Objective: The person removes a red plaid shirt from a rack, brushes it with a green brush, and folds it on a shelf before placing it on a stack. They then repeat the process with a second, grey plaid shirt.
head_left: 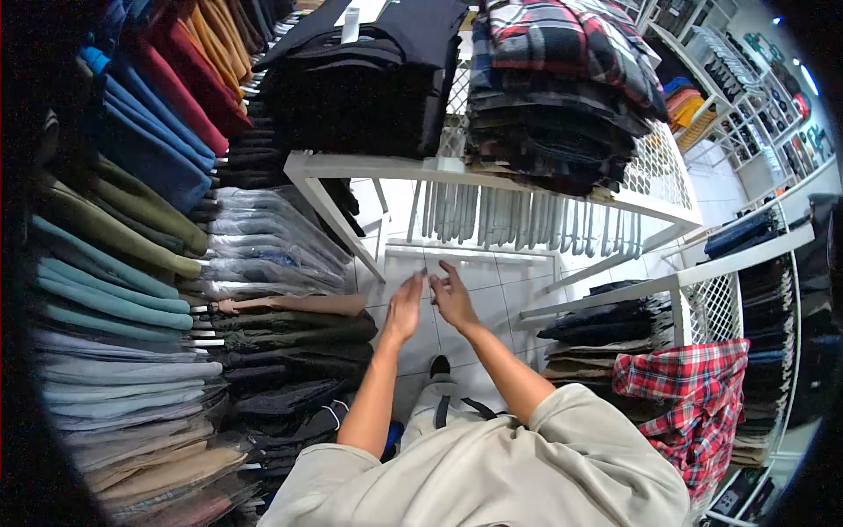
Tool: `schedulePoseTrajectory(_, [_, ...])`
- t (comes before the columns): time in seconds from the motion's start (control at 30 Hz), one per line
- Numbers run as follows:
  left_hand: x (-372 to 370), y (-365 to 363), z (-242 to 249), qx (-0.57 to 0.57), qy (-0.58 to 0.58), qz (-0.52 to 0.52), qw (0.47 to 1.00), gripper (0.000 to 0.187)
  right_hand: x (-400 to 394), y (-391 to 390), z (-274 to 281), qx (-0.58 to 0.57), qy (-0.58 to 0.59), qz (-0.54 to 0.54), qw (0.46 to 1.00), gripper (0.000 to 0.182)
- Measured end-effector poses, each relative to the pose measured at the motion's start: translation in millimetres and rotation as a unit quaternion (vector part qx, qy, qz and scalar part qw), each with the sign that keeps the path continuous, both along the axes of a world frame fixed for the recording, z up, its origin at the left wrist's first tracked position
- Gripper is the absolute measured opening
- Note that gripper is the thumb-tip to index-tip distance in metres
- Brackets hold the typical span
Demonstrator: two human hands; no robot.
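My left hand (405, 307) and my right hand (452, 300) are held out in front of me above the tiled floor, close together with a small gap between them. On the left hand the fingers are stretched out. Those of the right hand are apart and slightly bent. I see nothing held in either hand. Beyond them stands a white metal display table (386, 167). It carries a stack of folded black garments (351, 97) and a stack of folded plaid shirts (562, 88). Pale hangers (518, 220) hang in a row under its top.
Hanging garments in several colours (123, 299) line my left side, beside a row of dark and plastic-covered clothes (272, 246). At my right, a red plaid shirt (694, 395) drapes over a white rack (702, 307) with folded trousers (606, 325). Shelves (755, 97) stand farther back.
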State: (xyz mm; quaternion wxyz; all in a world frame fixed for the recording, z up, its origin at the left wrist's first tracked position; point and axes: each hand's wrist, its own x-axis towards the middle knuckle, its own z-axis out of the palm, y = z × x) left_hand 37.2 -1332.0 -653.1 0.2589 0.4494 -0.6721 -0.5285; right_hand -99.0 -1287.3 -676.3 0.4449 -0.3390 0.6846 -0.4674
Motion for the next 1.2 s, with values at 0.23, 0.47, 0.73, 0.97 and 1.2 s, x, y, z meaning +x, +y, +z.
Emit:
schedulePoseTrajectory(0.23, [-67,81,60,0.058,0.057,-0.172,0.982,0.062,-67,156,92,-0.078,0.123,-0.153,0.977,0.045])
schedulePoseTrajectory(0.47, [-175,162,146,-0.017,0.127,-0.427,0.895,0.053,-108,320,174,-0.093,0.255,-0.393,0.878,0.043])
schedulePoseTrajectory(0.73, [-297,320,212,-0.072,0.170,-0.688,0.702,0.043,-110,513,230,-0.029,0.370,-0.588,0.719,0.027])
schedulePoseTrajectory(0.97, [-429,447,277,-0.192,0.133,-0.739,0.632,0.046,-159,685,279,0.094,0.442,-0.600,0.660,0.023])
schedulePoseTrajectory(1.2, [-658,506,217,-0.446,0.141,-0.631,0.618,0.052,-346,847,222,0.250,0.422,-0.590,0.641,0.032])
